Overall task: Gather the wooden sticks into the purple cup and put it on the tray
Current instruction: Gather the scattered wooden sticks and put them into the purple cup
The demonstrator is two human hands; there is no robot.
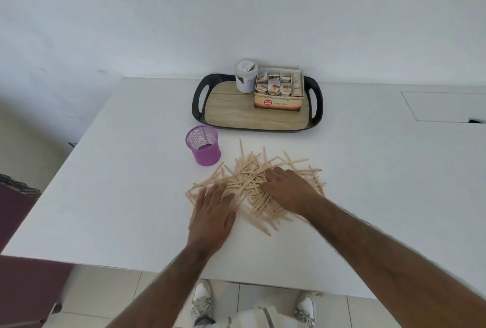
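head view: a white table [118,196] fills the middle of the frame, its near edge running across the lower part and its left edge slanting up toward the upper centre, where it meets a white wall [236,12]. wide bare tabletop lies left of the cup and along the right side of the frame.

a black-rimmed tray [200,107] with a wood-look floor sits at the upper centre, near the table's far edge. on its far right part stands a tea box [278,103] full of sachets, with a grey jar [246,75] just beside it on the left; the tray's near left part is bare.

the wooden sticks [252,170], pale flat strips, lie in a loose criss-crossed heap at the centre of the frame, below the tray and well in from the table edges.

the right hand [289,191] rests palm down on the heap's right half, fingers spread and loose, grasping nothing that shows. the left hand [213,212] lies flat on the heap's lower left fringe, fingers extended and released.

the purple cup [203,147], a mesh pot, stands upright and looks empty, just left of the heap's upper edge and apart from the tray's near left corner.
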